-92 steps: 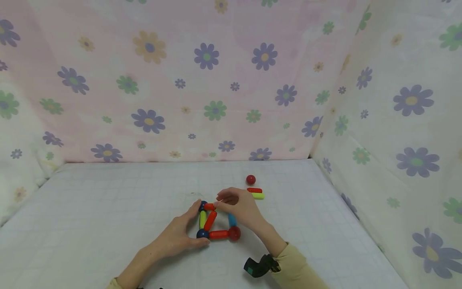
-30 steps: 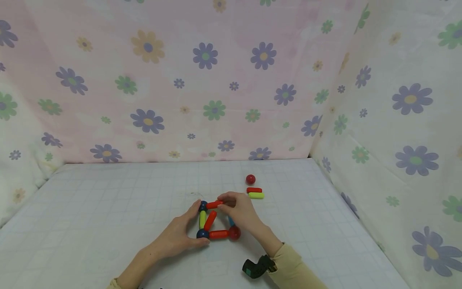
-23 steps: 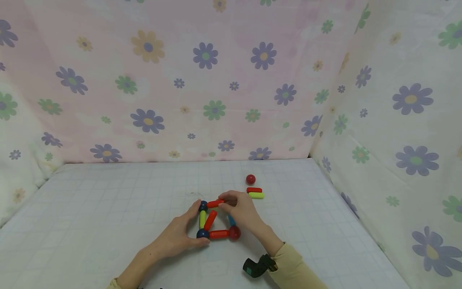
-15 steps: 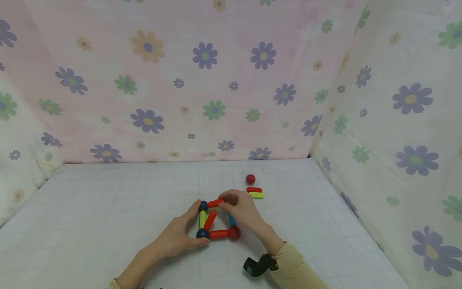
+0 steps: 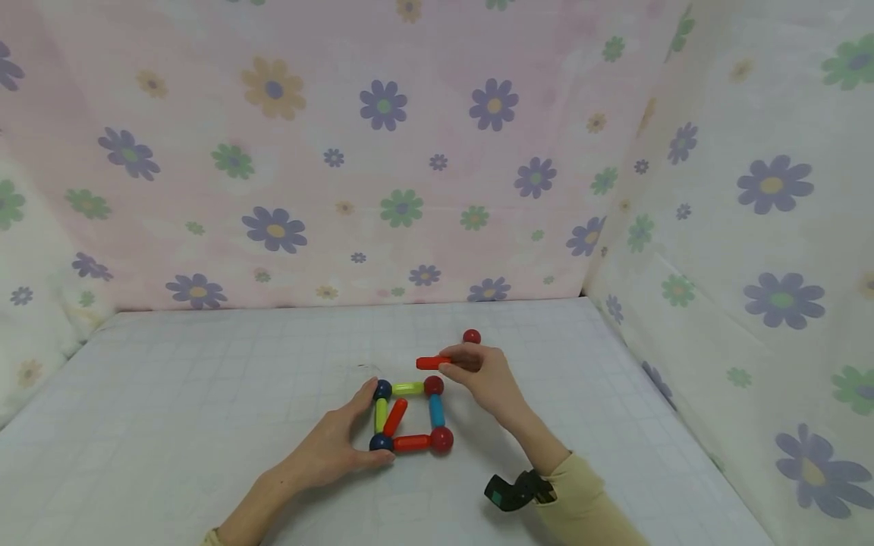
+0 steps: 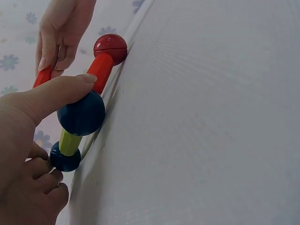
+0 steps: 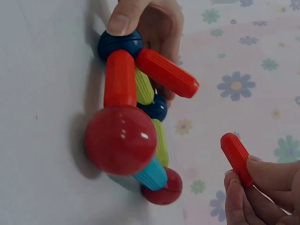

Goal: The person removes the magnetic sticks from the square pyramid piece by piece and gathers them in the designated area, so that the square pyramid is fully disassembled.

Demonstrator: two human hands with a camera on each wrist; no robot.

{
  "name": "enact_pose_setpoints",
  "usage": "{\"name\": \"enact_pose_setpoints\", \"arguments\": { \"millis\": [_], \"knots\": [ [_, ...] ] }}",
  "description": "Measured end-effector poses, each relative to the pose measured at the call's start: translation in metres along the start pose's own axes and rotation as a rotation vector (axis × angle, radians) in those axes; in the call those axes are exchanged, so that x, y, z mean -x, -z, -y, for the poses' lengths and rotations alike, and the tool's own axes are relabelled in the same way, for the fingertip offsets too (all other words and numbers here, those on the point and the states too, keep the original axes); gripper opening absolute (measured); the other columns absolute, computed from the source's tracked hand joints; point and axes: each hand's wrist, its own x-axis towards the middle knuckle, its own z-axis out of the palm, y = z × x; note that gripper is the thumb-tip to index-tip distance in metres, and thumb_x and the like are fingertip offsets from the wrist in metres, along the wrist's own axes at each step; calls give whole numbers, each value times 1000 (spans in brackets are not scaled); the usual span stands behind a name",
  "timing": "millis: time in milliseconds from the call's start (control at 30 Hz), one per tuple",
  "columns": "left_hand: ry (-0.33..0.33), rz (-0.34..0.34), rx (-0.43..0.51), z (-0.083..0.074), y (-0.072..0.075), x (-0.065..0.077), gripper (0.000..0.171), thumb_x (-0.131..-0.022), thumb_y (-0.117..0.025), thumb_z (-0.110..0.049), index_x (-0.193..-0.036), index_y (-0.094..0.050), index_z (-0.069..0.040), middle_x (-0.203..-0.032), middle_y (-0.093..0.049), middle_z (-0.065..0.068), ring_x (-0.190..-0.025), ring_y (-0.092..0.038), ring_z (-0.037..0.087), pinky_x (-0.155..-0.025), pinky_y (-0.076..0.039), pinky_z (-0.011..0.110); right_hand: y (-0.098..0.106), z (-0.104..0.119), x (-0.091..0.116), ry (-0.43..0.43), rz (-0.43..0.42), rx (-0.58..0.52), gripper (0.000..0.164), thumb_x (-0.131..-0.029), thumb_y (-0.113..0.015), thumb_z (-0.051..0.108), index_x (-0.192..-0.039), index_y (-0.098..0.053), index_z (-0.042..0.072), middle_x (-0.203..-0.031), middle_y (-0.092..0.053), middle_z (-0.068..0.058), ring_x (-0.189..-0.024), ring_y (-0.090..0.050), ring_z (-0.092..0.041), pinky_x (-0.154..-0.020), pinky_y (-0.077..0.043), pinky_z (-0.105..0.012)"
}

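A red rod (image 5: 432,363) no longer lies by the upper-left navy ball (image 5: 383,390) of the lower-centre square frame (image 5: 412,443) but hangs apart, pinched in the right hand's (image 5: 488,379) closed fingertips, seemingly unjoined, while the left hand (image 5: 337,440), thumb and fingers spread, grips the frame's left side.

A white table (image 5: 205,402) marked with a faint grid carried a four-sided frame (image 5: 412,443) near the middle. The frame's far-left blue ball (image 5: 384,390) and near-left blue ball (image 5: 381,443) made its left corners; a far-right red ball (image 5: 433,386) and a near-right red ball (image 5: 441,440) made its right ones. Farther off, to the right, sat a loose red ball (image 5: 472,336). Small dark marks (image 5: 366,366) showed on the surface just beyond the frame.
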Motion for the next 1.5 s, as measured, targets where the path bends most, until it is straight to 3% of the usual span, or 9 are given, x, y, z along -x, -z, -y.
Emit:
{"name": "enact_pose_setpoints", "arguments": {
  "millis": [767, 1233, 1500],
  "knots": [
    [-18, -13, -9, -2, 1, 2, 111, -75, -87, -44, -160, -23, -16, -165, -26, 4, -151, -27, 30, -118, -31, 55, 58, -22, 4, -124, -86, 30, 31, -91, -75, 22, -120, -72, 10, -120, -70, -10, -105, -69, -22, -95, -57, -37],
    [0, -8, -5, -1, 0, 2, 110, -75, -86, -45, -161, -22, -19, -165, -27, 3, -151, -28, 30, -116, -33, 57, 66, -32, 2, -141, -73, 69, 31, -90, -76, 20, -118, -73, 7, -120, -70, -11, -104, -68, -22, -95, -57, -39],
    [-9, -12, -11, 0, 0, 2, 110, -75, -86, -45, -161, -22, -19, -165, -26, 3, -151, -27, 30, -117, -32, 57, 69, -44, -1, -193, -80, 102, 29, -91, -75, 19, -117, -74, 8, -121, -70, -11, -102, -67, -21, -94, -57, -37]
  ]
}}
